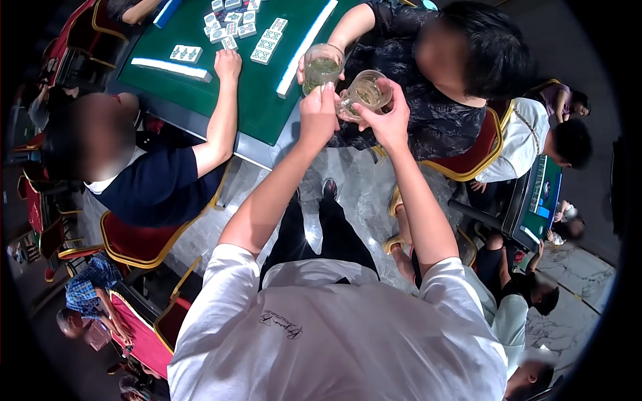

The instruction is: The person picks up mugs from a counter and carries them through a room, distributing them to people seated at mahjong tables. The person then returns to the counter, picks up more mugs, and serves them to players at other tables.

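Observation:
Two clear glass mugs are in front of me, over the corner of the mahjong table. The left mug (pixel 324 69) has green tea leaves in it, and my left hand (pixel 318 115) grips its lower side. A seated person's hand (pixel 301 70) is at the far side of this mug, partly hidden by it. My right hand (pixel 390 119) is closed around the right mug (pixel 369 91), which holds pale liquid with some leaves. The mugs are side by side, close together; whether they touch I cannot tell.
The green mahjong table (pixel 261 113) carries a pile of tiles (pixel 231 25), face-up tile groups and white tile rows (pixel 170 69). Seated people flank it: one in dark blue at left, one in patterned black at right. Red chairs (pixel 137 240) stand on the grey floor (pixel 267 194).

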Demonstrator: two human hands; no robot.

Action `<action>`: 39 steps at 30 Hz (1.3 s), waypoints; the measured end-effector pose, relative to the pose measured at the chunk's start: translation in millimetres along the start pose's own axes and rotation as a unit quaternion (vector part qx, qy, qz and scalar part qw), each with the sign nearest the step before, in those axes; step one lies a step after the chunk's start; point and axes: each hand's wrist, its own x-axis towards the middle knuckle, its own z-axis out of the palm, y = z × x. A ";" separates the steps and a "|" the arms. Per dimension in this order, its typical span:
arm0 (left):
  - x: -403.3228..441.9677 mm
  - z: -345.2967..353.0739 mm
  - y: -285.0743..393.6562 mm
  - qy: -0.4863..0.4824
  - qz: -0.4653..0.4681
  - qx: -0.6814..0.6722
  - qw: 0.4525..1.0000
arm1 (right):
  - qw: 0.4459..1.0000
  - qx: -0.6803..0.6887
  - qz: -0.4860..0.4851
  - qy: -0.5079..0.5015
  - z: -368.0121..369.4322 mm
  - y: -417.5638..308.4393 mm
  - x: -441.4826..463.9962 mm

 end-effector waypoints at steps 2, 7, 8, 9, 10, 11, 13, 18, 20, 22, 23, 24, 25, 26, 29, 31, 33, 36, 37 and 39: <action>1.3 -1.5 4.0 0.058 0.013 -0.003 0.998 | 1.000 0.027 0.015 0.003 -0.5 -12.7 -0.8; 11.2 -21.6 -2.1 0.093 0.091 0.047 0.990 | 0.999 0.036 -0.008 0.006 -0.7 -35.4 -1.9; 10.0 -26.3 -3.7 0.094 0.091 0.048 0.990 | 0.999 0.007 -0.048 0.015 -1.6 -31.3 0.0; 7.1 -30.3 1.9 0.085 0.083 0.035 0.992 | 0.995 -0.022 -0.089 0.024 0.3 -34.9 1.1; 3.9 -34.6 7.9 0.075 0.076 0.021 0.994 | 0.996 -0.020 -0.089 0.023 0.8 -40.2 -0.3; 0.7 -39.8 14.0 0.063 0.042 -0.007 0.997 | 0.995 -0.021 -0.096 0.020 -0.9 -48.1 -2.6; -5.7 -46.9 24.6 0.062 0.042 -0.027 0.997 | 0.990 -0.049 -0.129 0.013 -1.8 -55.5 -1.1; -18.1 -72.8 32.6 0.061 0.038 -0.035 0.997 | 0.988 -0.090 -0.118 -0.037 -0.1 -93.1 -4.3; -22.3 -81.8 38.5 0.063 0.038 -0.021 0.997 | 0.986 -0.042 -0.162 -0.009 5.5 -105.4 -3.7; -32.4 -90.1 46.8 0.057 -0.009 -0.064 0.996 | 0.984 -0.052 -0.171 -0.021 5.9 -110.7 -4.2; -33.8 -95.1 44.7 0.037 -0.020 -0.077 0.996 | 0.981 -0.062 -0.182 -0.026 7.4 -115.6 -3.8; -36.9 -99.2 44.3 0.038 -0.020 -0.075 0.996 | 0.978 -0.072 -0.191 -0.030 8.5 -119.9 -5.3; -39.5 -103.2 45.0 0.023 -0.029 -0.083 0.996 | 0.981 -0.052 -0.187 -0.024 11.5 -124.7 -8.2; -41.0 -107.5 45.2 0.009 -0.039 -0.091 0.995 | 0.981 -0.050 -0.188 -0.024 13.3 -128.6 -9.2; -48.9 -110.8 41.1 -0.009 -0.026 -0.070 0.997 | 0.979 -0.064 -0.193 -0.032 13.9 -133.8 -14.0; -52.9 -109.7 38.6 -0.015 -0.018 -0.059 0.998 | 0.980 -0.049 -0.192 -0.032 14.2 -135.0 -15.6; -55.3 -108.6 36.2 -0.008 -0.038 -0.076 0.996 | 0.978 -0.059 -0.197 -0.036 14.3 -136.8 -15.3; -57.8 -109.8 29.9 -0.016 -0.045 -0.055 0.997 | 0.975 -0.082 -0.201 -0.038 16.4 -139.7 -17.6; -59.4 -110.3 29.0 -0.016 -0.046 -0.055 0.997 | 0.975 -0.083 -0.203 -0.034 15.3 -137.2 -16.1; -61.2 -110.4 28.0 -0.015 -0.041 -0.013 0.999 | 0.974 -0.093 -0.204 -0.025 12.0 -133.4 -13.1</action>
